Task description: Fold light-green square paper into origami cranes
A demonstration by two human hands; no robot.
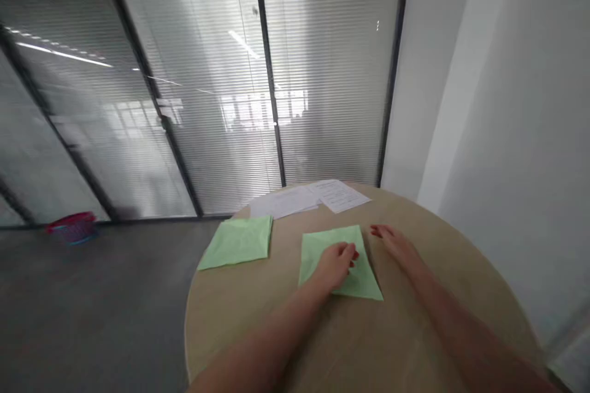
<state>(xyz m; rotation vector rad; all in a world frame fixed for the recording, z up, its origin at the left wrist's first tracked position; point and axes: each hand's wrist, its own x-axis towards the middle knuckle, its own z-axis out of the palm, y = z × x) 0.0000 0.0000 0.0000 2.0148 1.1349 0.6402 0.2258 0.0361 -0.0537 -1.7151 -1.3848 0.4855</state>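
A folded light-green cloth [318,245] lies flat on the round wooden table [258,319] in front of me. My left hand [334,265] is over the middle of this cloth, its fingers curled in and nothing visible in them. Whether it presses on the fabric I cannot tell. Just off the cloth's right edge is my right hand [396,244], with fingers stretched toward the left and holding nothing. A second folded green piece [239,241] rests at the table's left edge, apart from both hands.
White printed sheets [343,196] overlap at the table's far side. Behind stands a glass partition with blinds [221,104], and a white wall [516,135] is close on the right. A pink and blue basket [76,228] sits on the grey floor at the left.
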